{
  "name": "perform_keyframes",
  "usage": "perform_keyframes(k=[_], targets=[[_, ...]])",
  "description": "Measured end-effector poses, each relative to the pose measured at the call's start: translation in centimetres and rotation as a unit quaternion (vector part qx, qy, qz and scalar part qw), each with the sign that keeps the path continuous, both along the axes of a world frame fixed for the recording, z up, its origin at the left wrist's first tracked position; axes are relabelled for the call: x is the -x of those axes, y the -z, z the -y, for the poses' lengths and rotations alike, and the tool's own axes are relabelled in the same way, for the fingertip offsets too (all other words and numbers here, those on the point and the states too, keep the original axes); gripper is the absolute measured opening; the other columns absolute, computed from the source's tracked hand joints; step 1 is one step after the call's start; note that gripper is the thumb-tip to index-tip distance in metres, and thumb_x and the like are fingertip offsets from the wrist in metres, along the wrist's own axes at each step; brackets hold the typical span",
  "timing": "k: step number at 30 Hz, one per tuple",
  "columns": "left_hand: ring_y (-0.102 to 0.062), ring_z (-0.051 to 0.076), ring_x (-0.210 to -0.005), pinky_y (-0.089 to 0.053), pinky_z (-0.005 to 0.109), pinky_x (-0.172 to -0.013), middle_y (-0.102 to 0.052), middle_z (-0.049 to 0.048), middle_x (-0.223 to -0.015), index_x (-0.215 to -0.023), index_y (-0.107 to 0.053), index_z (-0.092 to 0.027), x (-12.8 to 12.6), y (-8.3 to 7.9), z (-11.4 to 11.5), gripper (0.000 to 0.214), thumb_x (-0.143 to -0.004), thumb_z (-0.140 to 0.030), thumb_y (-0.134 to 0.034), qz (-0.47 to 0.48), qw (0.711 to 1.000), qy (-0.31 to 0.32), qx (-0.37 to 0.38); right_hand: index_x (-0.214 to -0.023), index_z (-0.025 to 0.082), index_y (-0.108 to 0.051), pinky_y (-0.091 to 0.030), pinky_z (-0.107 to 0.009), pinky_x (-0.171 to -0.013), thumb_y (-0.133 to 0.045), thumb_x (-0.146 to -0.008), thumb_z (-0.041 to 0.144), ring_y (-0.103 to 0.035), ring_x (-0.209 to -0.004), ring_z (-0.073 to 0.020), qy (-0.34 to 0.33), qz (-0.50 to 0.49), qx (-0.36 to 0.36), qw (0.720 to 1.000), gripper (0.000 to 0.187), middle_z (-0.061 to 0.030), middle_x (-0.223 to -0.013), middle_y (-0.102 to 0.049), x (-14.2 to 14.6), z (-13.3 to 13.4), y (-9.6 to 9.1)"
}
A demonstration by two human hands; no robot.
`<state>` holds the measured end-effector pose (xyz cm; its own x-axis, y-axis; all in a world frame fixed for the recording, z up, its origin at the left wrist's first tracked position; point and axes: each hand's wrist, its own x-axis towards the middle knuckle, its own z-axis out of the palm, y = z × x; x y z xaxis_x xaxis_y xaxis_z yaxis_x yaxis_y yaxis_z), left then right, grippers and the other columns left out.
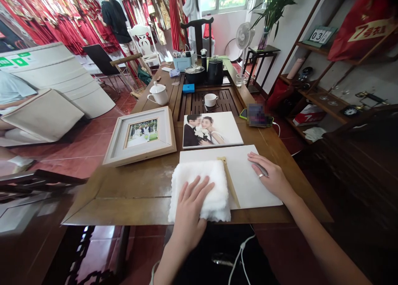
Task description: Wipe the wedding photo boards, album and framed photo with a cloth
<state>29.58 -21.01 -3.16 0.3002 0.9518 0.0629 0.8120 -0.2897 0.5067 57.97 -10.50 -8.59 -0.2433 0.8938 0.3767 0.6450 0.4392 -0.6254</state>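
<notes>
Pressing our left hand (pixel 191 204) flat, fingers slightly spread, on the folded white towel (pixel 194 174) at the lower centre of the frame, we steady the white board (pixel 248 189) with our right hand (pixel 270 175) laid palm-down near its right edge. The towel covers only the board's left end, so the wiping looks barely begun to us. A wooden stick (pixel 230 183) lies just beside the towel.

White towel (pixel 199 185), white board (pixel 248 181), brown table (pixel 130 189).
</notes>
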Motion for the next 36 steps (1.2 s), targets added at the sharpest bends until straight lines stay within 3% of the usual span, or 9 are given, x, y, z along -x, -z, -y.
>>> perform_keyframes(k=[9,15,21,31,36], targets=[[-0.025,0.022,-0.144,-0.014,0.049,-0.119,-0.041,-0.0007,-0.15,-0.137,-0.047,-0.024,-0.1,-0.5,-6.2,0.085,-0.055,0.002,-0.041,0.006,1.0,-0.008,-0.003,-0.117,0.024,-0.062,-0.044,-0.043,-0.109,-0.046,-0.093,0.027,-0.055,-0.125,-0.0228,-0.005,-0.011,0.012,1.0,0.028,-0.0065,-0.13,-0.062,0.1,0.0,-0.2],[-0.024,0.021,-0.144,-0.013,0.048,-0.12,-0.04,-0.001,-0.151,-0.137,-0.046,-0.023,-0.3,-0.4,-7.2,0.087,-0.055,0.003,-0.04,-0.005,1.0,-0.011,-0.004,-0.116,0.024,-0.063,-0.044,-0.045,-0.109,-0.046,-0.093,0.028,-0.055,-0.125,-0.0229,-0.004,-0.014,0.012,1.0,0.028,-0.0064,-0.129,-0.063,0.1,-0.1,-0.1],[-0.023,0.021,-0.145,-0.013,0.05,-0.12,-0.039,-0.0009,-0.152,-0.138,-0.045,-0.024,-0.7,-0.3,-5.1,0.09,-0.053,0.004,-0.039,-0.009,1.0,-0.02,-0.016,-0.116,0.024,-0.063,-0.044,-0.044,-0.109,-0.046,-0.093,0.03,-0.055,-0.125,-0.0236,-0.003,-0.016,0.012,1.0,0.029,-0.0068,-0.129,-0.063,0.1,0.0,-0.1],[-0.021,0.023,-0.146,-0.014,0.055,-0.12,-0.036,-0.0044,-0.153,-0.142,-0.042,-0.03,-0.4,-0.4,1.6,0.099,-0.048,0.002,-0.038,0.015,0.999,0.016,0.024,-0.117,0.025,-0.063,-0.045,-0.044,-0.108,-0.046,-0.093,0.029,-0.056,-0.124,-0.0234,-0.001,-0.016,0.008,1.0,0.029,-0.0061,-0.129,-0.063,0.2,0.1,-0.1],[-0.023,0.021,-0.146,-0.016,0.056,-0.119,-0.038,-0.0065,-0.152,-0.14,-0.044,-0.033,-0.3,-1.3,2.7,0.098,-0.049,0.003,-0.036,0.031,0.997,0.036,0.062,-0.115,0.024,-0.064,-0.045,-0.044,-0.108,-0.047,-0.093,0.029,-0.056,-0.124,-0.0233,0.005,-0.014,0.012,1.0,0.028,-0.0061,-0.129,-0.063,0.2,0.1,-0.3]])
